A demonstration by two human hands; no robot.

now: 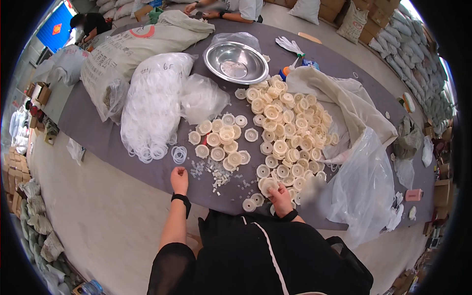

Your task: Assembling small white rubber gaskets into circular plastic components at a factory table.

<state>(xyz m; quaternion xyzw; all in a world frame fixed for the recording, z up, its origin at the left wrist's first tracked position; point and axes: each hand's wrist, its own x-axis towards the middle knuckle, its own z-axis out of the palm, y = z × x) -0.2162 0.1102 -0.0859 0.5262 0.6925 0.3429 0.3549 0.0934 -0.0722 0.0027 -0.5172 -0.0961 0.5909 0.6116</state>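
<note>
My left hand (179,179) rests closed at the near edge of the grey table (93,123), just below a few loose clear rings (179,154); whether it pinches anything I cannot tell. Small white plastic bits (216,174) lie scattered to its right. My right hand (280,197) grips a cream round plastic disc (268,186) at the near end of a big heap of the same discs (290,128). A smaller group of discs (221,140) lies between my hands, further up the table.
A clear bag of white rings (152,105) and a large woven sack (132,49) lie at the left. A steel bowl (236,62) stands further back, with a cloth sack (344,98) and a clear plastic bag (364,187) at the right. Other people (231,10) work at the far end.
</note>
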